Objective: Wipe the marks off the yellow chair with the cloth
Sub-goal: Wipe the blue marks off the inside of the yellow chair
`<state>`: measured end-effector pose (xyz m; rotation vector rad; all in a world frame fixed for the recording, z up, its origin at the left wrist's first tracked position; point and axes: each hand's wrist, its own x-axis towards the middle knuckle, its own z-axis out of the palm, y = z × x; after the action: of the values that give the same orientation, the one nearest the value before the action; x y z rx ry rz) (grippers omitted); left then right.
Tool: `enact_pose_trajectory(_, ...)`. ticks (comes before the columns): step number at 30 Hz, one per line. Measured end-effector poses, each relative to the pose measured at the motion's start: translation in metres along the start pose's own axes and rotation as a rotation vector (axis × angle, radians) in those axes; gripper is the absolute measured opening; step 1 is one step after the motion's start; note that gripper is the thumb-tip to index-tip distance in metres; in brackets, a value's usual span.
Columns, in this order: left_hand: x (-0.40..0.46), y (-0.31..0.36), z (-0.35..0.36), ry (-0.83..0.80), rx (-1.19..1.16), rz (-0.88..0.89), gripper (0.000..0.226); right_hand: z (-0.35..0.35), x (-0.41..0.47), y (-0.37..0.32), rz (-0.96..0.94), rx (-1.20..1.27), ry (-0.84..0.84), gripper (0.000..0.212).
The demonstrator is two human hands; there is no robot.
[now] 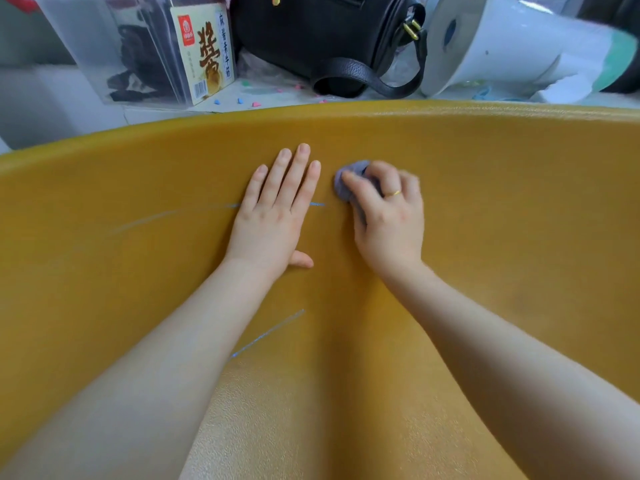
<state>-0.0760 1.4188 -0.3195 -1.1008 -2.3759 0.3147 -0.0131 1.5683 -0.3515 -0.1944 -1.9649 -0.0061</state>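
Observation:
The yellow chair fills most of the view, its curved back rising toward the far rim. My left hand lies flat on the chair's back with straight fingers. Right beside it, my right hand grips a small bunched purple-grey cloth and presses it on the chair. A pale blue chalk line runs from the left, passes under my left hand and ends as a short stub just left of the cloth. A second blue line slants between my forearms, lower down.
Beyond the chair's rim stand a clear plastic bin with a printed box, a black handbag and a white fan base. Small coloured chalk bits lie scattered on the white surface behind.

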Motion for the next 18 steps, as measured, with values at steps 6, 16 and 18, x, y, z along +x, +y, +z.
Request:
enact_pose_trajectory(6,-0.013,-0.003,-0.009,-0.012,-0.073,0.003,0.127,-0.011,-0.045,-0.019,-0.113,0.024,-0.252,0.026)
enact_pose_trajectory(16,-0.04,-0.045,0.001,-0.043,0.037,-0.192,0.142,0.0,0.065,-0.027,0.113,-0.028,0.084,0.018)
enact_pose_trajectory(18,-0.039,-0.045,0.003,-0.021,0.036,-0.187,0.141,0.009,0.043,-0.036,0.059,0.016,0.047,0.021)
